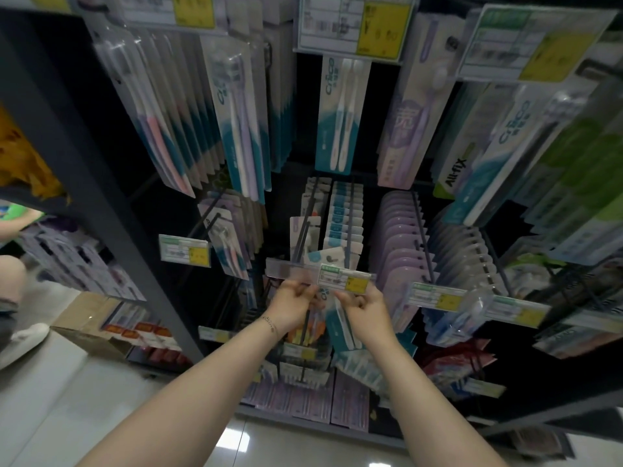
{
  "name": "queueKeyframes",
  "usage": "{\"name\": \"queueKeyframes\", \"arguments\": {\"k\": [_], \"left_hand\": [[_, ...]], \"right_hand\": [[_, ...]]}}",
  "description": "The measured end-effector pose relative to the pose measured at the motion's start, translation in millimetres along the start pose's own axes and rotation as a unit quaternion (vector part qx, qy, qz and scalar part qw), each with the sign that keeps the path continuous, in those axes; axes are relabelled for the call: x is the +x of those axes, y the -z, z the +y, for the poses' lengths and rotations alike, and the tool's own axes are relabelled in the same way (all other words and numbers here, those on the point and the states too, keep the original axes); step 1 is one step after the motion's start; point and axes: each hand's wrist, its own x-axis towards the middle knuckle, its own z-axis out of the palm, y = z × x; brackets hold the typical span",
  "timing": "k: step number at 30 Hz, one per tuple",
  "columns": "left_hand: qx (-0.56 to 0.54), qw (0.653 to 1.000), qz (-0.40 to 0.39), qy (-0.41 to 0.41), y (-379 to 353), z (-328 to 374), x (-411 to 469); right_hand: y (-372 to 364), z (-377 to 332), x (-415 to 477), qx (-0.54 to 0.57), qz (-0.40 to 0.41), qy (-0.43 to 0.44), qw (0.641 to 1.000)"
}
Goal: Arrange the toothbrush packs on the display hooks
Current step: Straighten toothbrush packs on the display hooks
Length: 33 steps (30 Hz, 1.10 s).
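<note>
From my seat I see both forearms reaching up and away from the camera over the pale floor. A thin bracelet sits on the left wrist. The left hand has its fingers curled in, gripping the upper left edge of a teal-and-white toothbrush pack. The right hand holds the same pack's upper right edge, thumb and forefinger pinched together and the other fingers bent. The pack hangs between the two hands, its top just under a clear strip carrying a price label. Behind that strip a dark display hook runs back towards the shelf. Beside it is a row of teal packs, then purple packs. Further up, larger toothbrush packs hang from the upper row.
</note>
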Motion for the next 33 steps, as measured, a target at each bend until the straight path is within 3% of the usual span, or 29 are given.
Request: {"name": "queueKeyframes", "arguments": {"k": [8,19,24,28,33], "left_hand": [[0.033,0.998,0.003,0.048,-8,1,14],[0.056,0.997,0.054,0.009,-5,2,9],[0.074,0.995,0.064,-0.017,8,4,5],[0.089,0.990,0.108,-0.011,28,8,9],[0.122,0.975,0.184,-0.029,50,11,37]], "right_hand": [[6,1,3,-0.020,0.023,-0.025,0.999],[-1,-5,1,0.014,0.011,-0.015,1.000],[-8,4,2,-0.004,0.053,-0.031,0.998],[-18,20,2,-0.032,0.100,-0.087,0.991],[-33,34,-1,-0.073,0.080,-0.146,0.983]]}}
